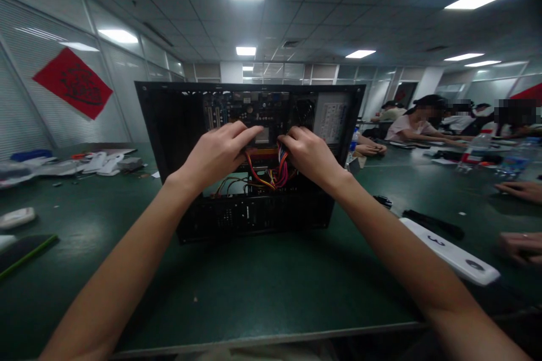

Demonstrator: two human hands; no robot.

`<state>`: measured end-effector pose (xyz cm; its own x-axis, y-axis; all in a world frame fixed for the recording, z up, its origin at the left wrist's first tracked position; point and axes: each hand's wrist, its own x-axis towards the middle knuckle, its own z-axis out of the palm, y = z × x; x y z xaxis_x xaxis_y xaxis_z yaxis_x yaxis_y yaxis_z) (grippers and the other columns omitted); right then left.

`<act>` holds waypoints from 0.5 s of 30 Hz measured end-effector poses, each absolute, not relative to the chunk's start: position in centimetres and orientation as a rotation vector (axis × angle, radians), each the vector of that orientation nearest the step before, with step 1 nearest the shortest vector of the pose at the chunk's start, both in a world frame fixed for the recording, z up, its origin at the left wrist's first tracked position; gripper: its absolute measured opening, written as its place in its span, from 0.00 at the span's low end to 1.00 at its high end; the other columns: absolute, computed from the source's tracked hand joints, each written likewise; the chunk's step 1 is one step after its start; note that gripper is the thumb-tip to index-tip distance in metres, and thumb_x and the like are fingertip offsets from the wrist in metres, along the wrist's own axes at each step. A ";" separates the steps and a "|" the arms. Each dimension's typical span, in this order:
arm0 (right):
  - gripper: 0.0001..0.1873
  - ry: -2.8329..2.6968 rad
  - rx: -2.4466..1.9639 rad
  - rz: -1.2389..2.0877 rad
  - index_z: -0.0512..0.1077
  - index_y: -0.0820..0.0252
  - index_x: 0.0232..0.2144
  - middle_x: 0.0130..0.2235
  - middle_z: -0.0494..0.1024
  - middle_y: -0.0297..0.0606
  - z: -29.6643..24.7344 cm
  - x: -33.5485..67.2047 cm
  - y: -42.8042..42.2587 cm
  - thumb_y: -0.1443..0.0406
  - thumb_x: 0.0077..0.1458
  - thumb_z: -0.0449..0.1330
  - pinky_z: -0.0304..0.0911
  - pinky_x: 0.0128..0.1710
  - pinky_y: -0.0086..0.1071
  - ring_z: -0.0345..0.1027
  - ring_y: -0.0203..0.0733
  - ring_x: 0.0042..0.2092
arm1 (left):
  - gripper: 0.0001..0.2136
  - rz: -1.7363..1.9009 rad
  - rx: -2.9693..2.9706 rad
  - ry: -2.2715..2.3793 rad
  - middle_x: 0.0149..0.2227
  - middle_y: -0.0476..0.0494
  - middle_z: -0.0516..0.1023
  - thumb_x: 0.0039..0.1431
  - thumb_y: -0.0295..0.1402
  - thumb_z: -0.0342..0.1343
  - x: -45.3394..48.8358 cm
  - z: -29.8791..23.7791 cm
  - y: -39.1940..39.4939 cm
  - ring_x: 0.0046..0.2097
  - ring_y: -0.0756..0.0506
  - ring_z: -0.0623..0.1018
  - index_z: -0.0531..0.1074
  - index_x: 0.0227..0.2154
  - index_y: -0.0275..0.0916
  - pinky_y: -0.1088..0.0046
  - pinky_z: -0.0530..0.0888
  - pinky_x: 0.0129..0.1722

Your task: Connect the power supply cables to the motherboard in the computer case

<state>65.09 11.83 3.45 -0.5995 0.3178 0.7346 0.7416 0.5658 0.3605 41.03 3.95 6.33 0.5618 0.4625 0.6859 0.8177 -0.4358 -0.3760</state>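
Note:
An open black computer case [254, 220] stands upright on the table, its inside facing me. My left hand [224, 149] reaches into it with bent fingers, over the dark circuit board [249, 107]; what its fingertips pinch, if anything, is hidden. My right hand [311, 155] is closed at the top of a bundle of coloured cables [280, 172], left of the silver power supply [332, 118]. Between the hands lies a small pale square part [262, 135], with a long orange-brown strip [266, 155] below it. A black fan [305, 111] sits behind my right hand.
A white power strip [451, 251] marked 3 lies on the green table [271, 293], near a black strap-like piece [432, 223]. Plastic bottles [476, 146] and another person's hands [523, 245] are at right. Bags and paper [104, 162] lie at left. Seated people [417, 124] work farther back.

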 end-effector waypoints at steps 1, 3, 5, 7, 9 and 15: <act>0.16 -2.181 -0.860 -0.901 0.78 0.66 0.49 0.47 0.77 0.51 3.5 65.0 11.7 0.75 0.67 0.52 0.66 0.42 0.37 0.69 0.50 0.48 | 0.21 -0.630 -2.062 -1.008 0.55 0.34 0.76 0.70 0.34 0.53 40.9 6.3 4.1 0.53 0.37 0.77 0.67 0.64 0.39 0.60 0.77 0.50; 0.16 -2.174 -0.887 -0.911 0.78 0.67 0.49 0.47 0.77 0.52 3.6 64.9 11.6 0.75 0.67 0.52 0.66 0.41 0.37 0.69 0.50 0.48 | 0.22 -0.625 -2.032 -0.997 0.58 0.33 0.73 0.69 0.35 0.55 40.7 6.1 4.4 0.57 0.35 0.75 0.65 0.64 0.39 0.57 0.76 0.54; 0.16 -2.162 -0.911 -0.910 0.78 0.67 0.48 0.46 0.78 0.53 3.6 64.8 11.5 0.75 0.67 0.52 0.65 0.39 0.37 0.69 0.51 0.47 | 0.19 -0.678 -2.020 -0.990 0.59 0.33 0.73 0.68 0.35 0.56 40.4 5.9 4.9 0.57 0.35 0.73 0.67 0.59 0.39 0.56 0.75 0.55; 0.16 -2.154 -0.927 -0.902 0.79 0.67 0.48 0.46 0.78 0.53 3.6 64.6 11.5 0.76 0.67 0.52 0.65 0.39 0.36 0.70 0.50 0.46 | 0.13 -0.768 -2.008 -0.964 0.57 0.35 0.74 0.68 0.35 0.56 40.0 5.8 5.3 0.56 0.36 0.73 0.70 0.52 0.40 0.55 0.75 0.55; 0.16 -2.150 -0.941 -0.899 0.79 0.68 0.47 0.45 0.78 0.53 3.6 64.5 11.5 0.76 0.66 0.52 0.65 0.39 0.36 0.70 0.49 0.46 | 0.08 -0.849 -1.998 -0.927 0.54 0.36 0.75 0.68 0.36 0.57 39.6 5.8 5.6 0.54 0.37 0.74 0.71 0.46 0.40 0.55 0.75 0.54; 0.17 -2.179 -0.972 -0.925 0.78 0.68 0.47 0.46 0.78 0.53 3.6 64.5 11.3 0.77 0.67 0.50 0.66 0.38 0.37 0.70 0.50 0.46 | 0.07 -0.955 -1.998 -0.874 0.47 0.38 0.79 0.69 0.37 0.58 39.1 5.7 5.8 0.49 0.40 0.78 0.76 0.40 0.39 0.58 0.77 0.51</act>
